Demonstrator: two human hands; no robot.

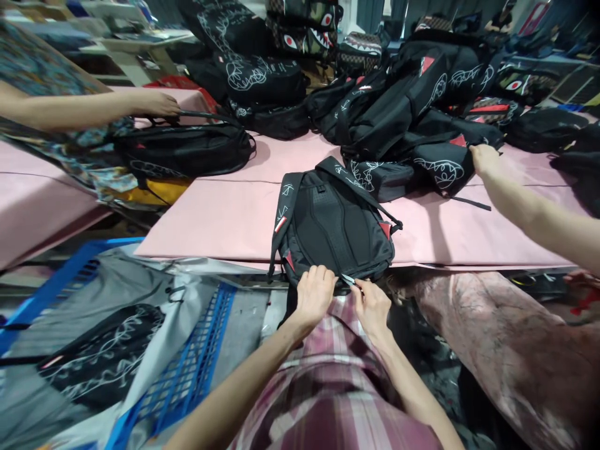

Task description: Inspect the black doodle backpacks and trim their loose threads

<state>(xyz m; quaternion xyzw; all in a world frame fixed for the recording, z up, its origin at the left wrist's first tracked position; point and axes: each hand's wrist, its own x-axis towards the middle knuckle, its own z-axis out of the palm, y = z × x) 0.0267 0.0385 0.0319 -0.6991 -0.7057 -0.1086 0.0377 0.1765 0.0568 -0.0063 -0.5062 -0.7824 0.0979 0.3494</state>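
A black backpack [335, 228] with white line drawings and red tabs lies back-side up on the pink table [225, 219], its bottom at the near edge. My left hand [314, 294] grips the backpack's lower edge with curled fingers. My right hand [372, 306] pinches a small metal tool [348, 279], perhaps snips, right at that edge beside my left hand.
A pile of black backpacks [412, 106] covers the far table. A co-worker's hand [162, 105] at left rests on a flat black bag [187, 150]. Another person's hand [485, 159] at right touches the pile. A blue crate [197, 369] with a bagged backpack stands at lower left.
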